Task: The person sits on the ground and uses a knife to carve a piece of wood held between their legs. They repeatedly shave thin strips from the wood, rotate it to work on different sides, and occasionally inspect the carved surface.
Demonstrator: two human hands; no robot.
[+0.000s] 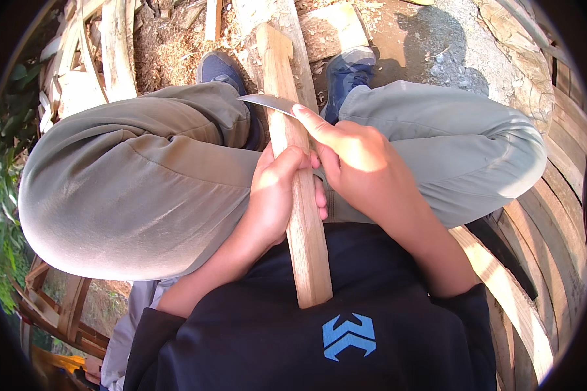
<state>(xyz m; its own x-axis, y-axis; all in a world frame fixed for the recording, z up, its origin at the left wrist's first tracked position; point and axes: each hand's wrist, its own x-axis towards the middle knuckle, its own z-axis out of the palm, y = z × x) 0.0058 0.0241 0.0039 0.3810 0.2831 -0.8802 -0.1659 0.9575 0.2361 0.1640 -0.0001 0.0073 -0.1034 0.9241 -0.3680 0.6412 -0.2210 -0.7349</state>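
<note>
A long squared piece of wood (308,251) lies lengthwise in front of me, its near end against my dark shirt and its far end, wider with a notch, between my shoes. My left hand (275,186) is wrapped round its middle, fingertips showing on the right side. My right hand (359,156) is closed on a knife (267,101), the forefinger stretched along the base of its blade. The curved blade lies across the wood just beyond my left hand, its tip pointing left. The knife's handle is hidden inside my right hand.
My bent knees in grey trousers flank the wood. Beyond it lie a flat plank (300,62), a wood block (336,29) and scattered shavings (160,52). Cut wood strips (117,55) are piled at the far left; curved-looking boards (528,228) line the right.
</note>
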